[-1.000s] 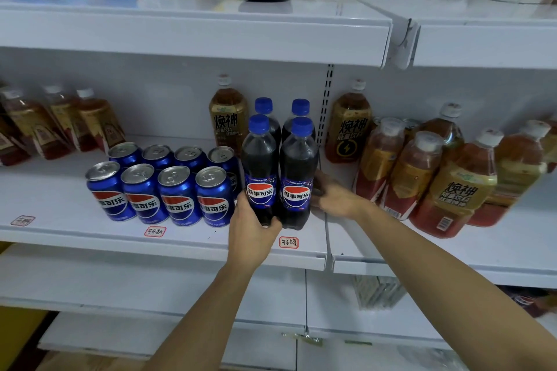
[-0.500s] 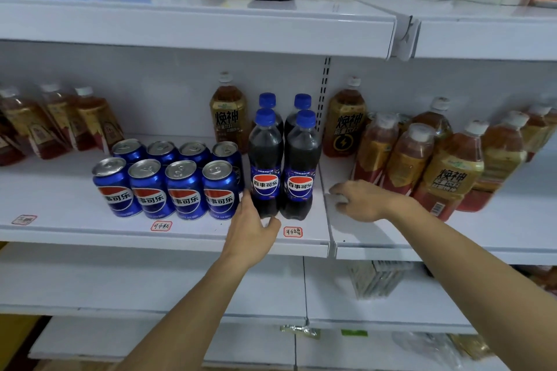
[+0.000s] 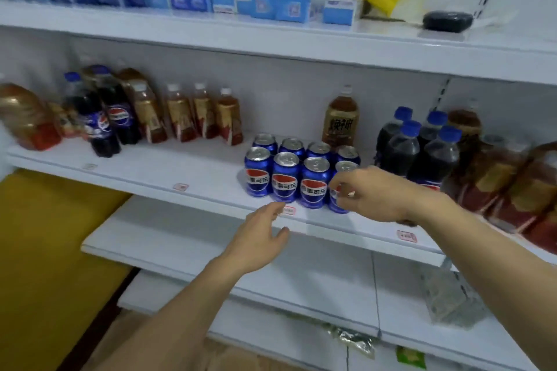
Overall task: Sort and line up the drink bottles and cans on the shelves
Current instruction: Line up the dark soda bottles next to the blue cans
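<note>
cans (image 3: 301,173) sat two rows deep mid-shelf (image 3: 187,173). your right hand (image 3: 372,194) hovered loosely curled, empty, at the front-right can; left hand (image 3: 259,238) relaxed, open, below the edge. judgement: nudge with flat fingers, labels forward.

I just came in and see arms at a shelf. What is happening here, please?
A person is tidying drinks on the middle shelf. The right hand reaches in front of the blue cans, fingers loosely curled, holding nothing that I can see. The left hand hovers open below the shelf edge. Four cola bottles stand grouped beside the cans.
</note>
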Tool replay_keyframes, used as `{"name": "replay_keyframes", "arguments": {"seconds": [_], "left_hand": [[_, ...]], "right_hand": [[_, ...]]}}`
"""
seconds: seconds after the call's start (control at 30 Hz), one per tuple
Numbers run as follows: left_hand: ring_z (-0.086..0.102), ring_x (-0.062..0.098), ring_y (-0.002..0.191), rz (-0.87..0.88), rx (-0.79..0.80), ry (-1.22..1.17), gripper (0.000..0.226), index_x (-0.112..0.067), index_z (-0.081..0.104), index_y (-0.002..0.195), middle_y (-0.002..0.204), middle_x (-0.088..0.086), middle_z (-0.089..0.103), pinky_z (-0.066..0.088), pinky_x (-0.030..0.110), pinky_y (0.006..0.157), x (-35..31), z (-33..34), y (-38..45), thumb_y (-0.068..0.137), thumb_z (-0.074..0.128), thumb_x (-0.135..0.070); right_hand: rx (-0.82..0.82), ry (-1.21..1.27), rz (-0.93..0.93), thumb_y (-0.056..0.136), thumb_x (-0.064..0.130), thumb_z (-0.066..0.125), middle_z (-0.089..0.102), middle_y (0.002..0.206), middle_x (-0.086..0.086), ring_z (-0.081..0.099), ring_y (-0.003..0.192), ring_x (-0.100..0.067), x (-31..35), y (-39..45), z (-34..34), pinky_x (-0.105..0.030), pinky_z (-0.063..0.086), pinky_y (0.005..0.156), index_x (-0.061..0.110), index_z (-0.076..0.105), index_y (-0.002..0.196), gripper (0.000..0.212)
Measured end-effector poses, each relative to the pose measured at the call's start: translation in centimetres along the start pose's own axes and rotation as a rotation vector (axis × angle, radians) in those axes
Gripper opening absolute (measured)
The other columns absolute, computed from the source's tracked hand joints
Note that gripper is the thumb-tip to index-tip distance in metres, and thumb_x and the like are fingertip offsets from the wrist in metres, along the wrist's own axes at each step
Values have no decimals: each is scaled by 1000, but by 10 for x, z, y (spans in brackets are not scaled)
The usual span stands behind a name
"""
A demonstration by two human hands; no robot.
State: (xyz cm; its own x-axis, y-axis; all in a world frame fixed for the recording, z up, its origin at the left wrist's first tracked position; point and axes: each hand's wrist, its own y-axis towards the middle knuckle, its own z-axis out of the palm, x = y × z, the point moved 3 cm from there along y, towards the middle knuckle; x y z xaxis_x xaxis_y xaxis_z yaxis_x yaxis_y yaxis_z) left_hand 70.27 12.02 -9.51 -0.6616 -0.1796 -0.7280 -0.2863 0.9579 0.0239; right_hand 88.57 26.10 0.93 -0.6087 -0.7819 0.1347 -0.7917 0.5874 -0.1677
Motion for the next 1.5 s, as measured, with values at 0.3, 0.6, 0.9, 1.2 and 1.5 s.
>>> {"name": "replay_keyframes", "arguments": {"seconds": [0.3, 0.6, 0.9, 1.2, 1.5], "left_hand": [[41, 22, 143, -172, -254, 219, 59, -13, 38, 155, 156, 6, 44, 31, 29, 118, 127, -193, -55, 101, 58, -26], [39, 15, 144, -336, -429, 238, 59, -18, 36, 156, 158, 0, 43, 29, 19, 111, 237, -303, -48, 102, 57, -27], [45, 14, 139, -390, -496, 203, 62, -24, 33, 157, 156, -3, 45, 44, 34, 111, 307, -386, -1, 101, 59, -32], [65, 2, 111, -160, -411, -283, 82, -31, 44, 142, 124, -17, 66, 57, 35, 98, 337, -398, 103, 74, 90, -27], [71, 11, 87, -255, -414, -582, 46, -25, 59, 113, 98, -6, 70, 57, 20, 70, 380, -404, 105, 78, 87, -17]], "right_hand": [[-67, 45, -325, 99, 44, 58, 67, 115, 10, 61, 98, -14, 221, 158, -2, -41, 52, 93, 31, 58, 133, 37], [-250, 251, -475, 99, 41, 61, 66, 104, 3, 66, 91, -18, 369, 345, -30, -39, 56, 81, 27, 35, 151, 60], [-342, 110, -404, 101, 48, 51, 61, 87, 0, 63, 83, -26, 447, 473, -76, -35, 47, 65, 24, 50, 112, 27], [-426, 477, -299, 93, 51, 66, 62, 84, 9, 55, 73, 0, 430, 456, -79, -24, 37, 61, 28, 56, 88, 26], [-465, 215, 88, 104, 57, 42, 64, 98, -4, 62, 90, -24, 405, 523, -83, -33, 48, 74, 16, 60, 114, 46]]}}
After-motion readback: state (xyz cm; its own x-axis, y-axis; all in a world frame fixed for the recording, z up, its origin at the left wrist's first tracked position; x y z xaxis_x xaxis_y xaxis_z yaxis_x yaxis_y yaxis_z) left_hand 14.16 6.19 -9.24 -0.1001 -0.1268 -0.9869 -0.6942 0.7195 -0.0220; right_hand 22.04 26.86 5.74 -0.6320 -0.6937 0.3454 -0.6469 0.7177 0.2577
